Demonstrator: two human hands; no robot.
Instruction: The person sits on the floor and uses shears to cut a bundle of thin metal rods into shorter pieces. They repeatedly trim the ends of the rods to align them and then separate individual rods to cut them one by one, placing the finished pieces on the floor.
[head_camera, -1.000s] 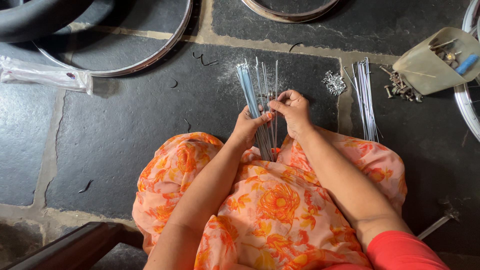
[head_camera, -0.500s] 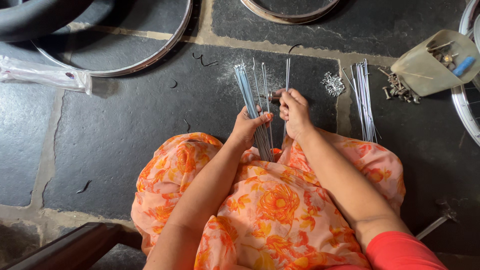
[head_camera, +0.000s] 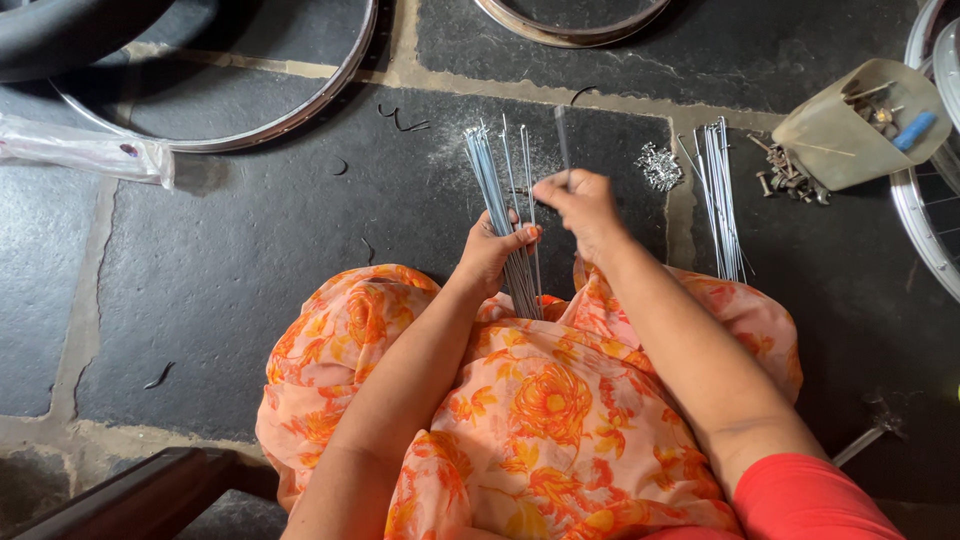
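A clear plastic bag (head_camera: 85, 150) lies far left of the spoke bundle (head_camera: 505, 215); a beige tub (head_camera: 855, 125) of small parts sits far right, near a second bundle (head_camera: 722, 195). Rims are cut off at the top edge. Your left hand (head_camera: 490, 250) grips the thin silvery bundle over your lap; your right hand (head_camera: 580, 205) pinches one blurred spoke (head_camera: 563, 140) just beside it.

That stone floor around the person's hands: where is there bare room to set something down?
The dark slab left of the left hand and spoke bundle, below the wheel rim, is mostly bare. Right of the right hand it is crowded: loose spokes, small fittings, a tipped container.
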